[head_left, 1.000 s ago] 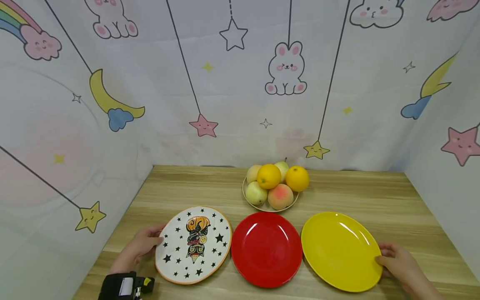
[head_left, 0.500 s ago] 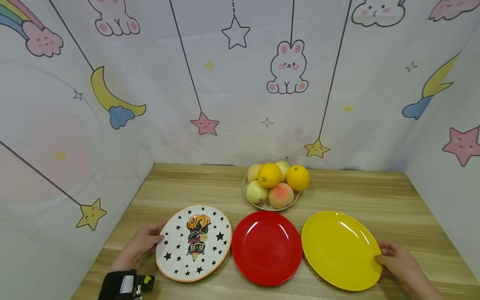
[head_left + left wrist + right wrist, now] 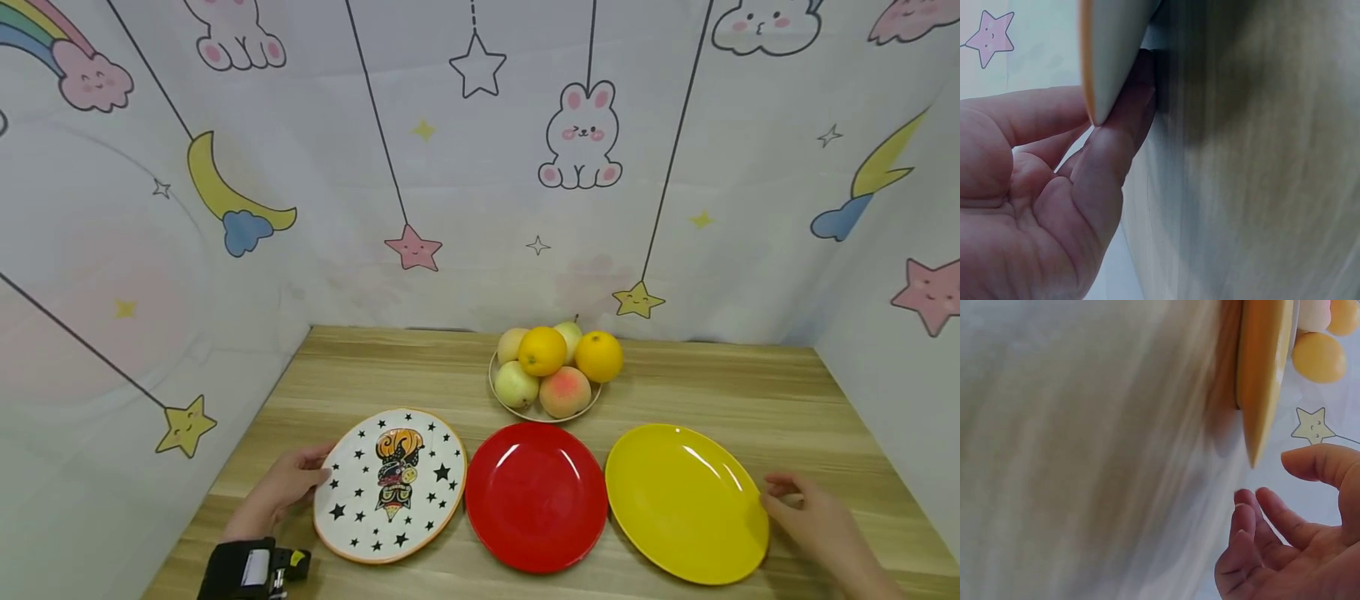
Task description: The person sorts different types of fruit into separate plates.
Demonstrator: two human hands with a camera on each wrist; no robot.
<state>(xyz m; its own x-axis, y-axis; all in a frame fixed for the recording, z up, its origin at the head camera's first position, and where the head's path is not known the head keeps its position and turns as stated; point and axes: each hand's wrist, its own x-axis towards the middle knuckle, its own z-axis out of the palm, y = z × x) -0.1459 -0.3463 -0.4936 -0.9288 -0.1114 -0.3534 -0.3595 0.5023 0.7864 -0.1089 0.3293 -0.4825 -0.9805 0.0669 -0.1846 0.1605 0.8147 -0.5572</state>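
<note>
A white plate with black stars, an orange rim and a cat-like picture lies at the left in the head view. My left hand pinches its left edge; the left wrist view shows the thumb above the rim and fingers curled beneath it. Beside it sits a red plate, then a yellow plate at the right. Just off the yellow plate's right edge is my right hand. In the right wrist view its thumb and loosely bent fingers are apart from the rim, with nothing between them.
Behind the plates a shallow bowl holds several fruits, among them an orange, a peach and a green pear. A patterned cloth wall encloses the wooden table at the back and both sides.
My right hand has let go of the yellow plate's edge and moved slightly right. The left hand still grips the white plate, and the plates stay in place.
</note>
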